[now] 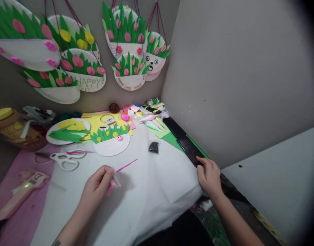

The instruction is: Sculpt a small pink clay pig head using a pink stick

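My left hand is closed around a small clear plastic packet with pink material in it, above the white cloth. A thin magenta stick points up and right from beside its fingers. At the table's right edge, my right hand has its fingers partly spread, with a fingertip on a dark phone. Beyond my left hand lies a white paper-plate piece with green paper grass, yellow shapes and a small pink blob. A small black packet rests between the hands, farther back.
White scissors and a pink glue gun with a green light lie at left. Behind are a plate with green strips, yellow sheets and colourful clay packets. Decorated plates hang on the wall.
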A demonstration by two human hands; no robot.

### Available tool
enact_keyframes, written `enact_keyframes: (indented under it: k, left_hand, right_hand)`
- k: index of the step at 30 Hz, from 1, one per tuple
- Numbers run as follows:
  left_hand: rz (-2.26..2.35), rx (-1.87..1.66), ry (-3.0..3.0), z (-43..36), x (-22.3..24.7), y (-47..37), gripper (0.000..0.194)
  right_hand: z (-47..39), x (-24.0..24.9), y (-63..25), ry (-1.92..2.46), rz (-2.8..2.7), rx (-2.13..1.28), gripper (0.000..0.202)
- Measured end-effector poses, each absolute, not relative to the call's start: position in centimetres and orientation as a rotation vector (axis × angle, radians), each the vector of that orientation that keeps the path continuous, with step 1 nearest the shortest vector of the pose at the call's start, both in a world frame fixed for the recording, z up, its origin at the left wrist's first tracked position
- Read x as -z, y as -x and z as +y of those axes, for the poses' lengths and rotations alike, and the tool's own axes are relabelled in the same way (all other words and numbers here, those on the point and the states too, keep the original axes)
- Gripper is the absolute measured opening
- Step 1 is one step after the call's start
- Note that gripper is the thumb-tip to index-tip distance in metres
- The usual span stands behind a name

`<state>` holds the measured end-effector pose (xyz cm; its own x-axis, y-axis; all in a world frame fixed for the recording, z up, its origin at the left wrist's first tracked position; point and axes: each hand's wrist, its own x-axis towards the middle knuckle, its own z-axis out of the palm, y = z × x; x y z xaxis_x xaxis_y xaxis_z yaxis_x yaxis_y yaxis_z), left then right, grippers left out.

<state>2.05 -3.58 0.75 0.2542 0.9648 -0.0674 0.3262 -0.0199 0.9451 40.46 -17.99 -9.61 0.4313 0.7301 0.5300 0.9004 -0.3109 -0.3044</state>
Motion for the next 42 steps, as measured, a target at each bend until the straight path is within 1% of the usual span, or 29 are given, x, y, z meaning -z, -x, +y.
enact_keyframes:
  k: [5,7,11,20,22,24,25,26,29,32,33,35,38,40,42]
  left_hand:
    - [1.245,-0.811,-1.534,-3.6,-0.9,-2.1,0.037]
    - [1.244,-0.821,-1.530,-3.5,-0.9,-2.0,0.035]
    - [1.257,-0.830,-1.544,-3.1,-0.3,-1.7,0.030]
    - [1.225,-0.738,-1.587,-2.8,0.2,-1.4,0.031]
    - [1.224,-0.744,-1.580,-2.9,0.1,-1.6,0.031]
    - [1.205,-0.738,-1.568,-3.1,0.0,-2.0,0.031]
    - [1.194,-0.732,-1.561,-3.3,-0.1,-2.2,0.031]
    - [1.188,-0.729,-1.553,-3.5,-0.2,-2.5,0.031]
    - [1.197,-0.730,-1.545,-4.1,-0.3,-3.0,0.033]
    - [1.221,-0.769,-1.575,-4.1,-0.2,-3.0,0.034]
    - [1.236,-0.784,-1.581,-3.9,-0.2,-2.7,0.033]
    - [1.278,-0.810,-1.584,-3.3,0.0,-2.0,0.033]
    - [1.316,-0.807,-1.641,-2.3,0.3,-1.0,0.034]
    - [1.322,-0.758,-1.702,-1.9,0.5,-0.6,0.035]
    - [1.315,-0.700,-1.754,-1.7,0.6,-0.5,0.035]
  right_hand:
    - [-17.7,9.0,-40.4,1.915,-1.392,0.429,0.044]
    - [-17.6,8.8,-40.4,1.902,-1.385,0.446,0.045]
    - [-17.1,8.9,-40.6,1.957,-1.385,0.424,0.040]
    - [-17.0,9.1,-41.1,2.008,-1.376,0.430,0.035]
    - [-16.7,8.5,-40.0,1.965,-1.369,0.446,0.030]
    - [-15.9,7.4,-37.6,1.868,-1.360,0.405,0.021]
    - [-15.2,6.6,-35.8,1.794,-1.383,0.319,0.015]
    - [-14.3,5.7,-33.8,1.705,-1.440,0.158,0.013]
    - [-10.6,3.0,-26.8,1.476,-1.624,-0.584,0.014]
    - [-6.4,1.2,-20.9,1.290,-1.570,-1.263,0.014]
    - [-5.2,1.0,-19.5,1.258,-1.524,-1.409,0.010]
    - [-3.2,0.8,-17.8,1.206,-1.410,-1.669,0.015]
    - [-1.7,1.0,-17.1,1.049,-1.270,-1.871,0.023]
    - [-1.5,1.3,-17.3,0.994,-1.233,-1.888,0.025]
    - [-1.6,1.4,-17.5,1.009,-1.229,-1.882,0.021]
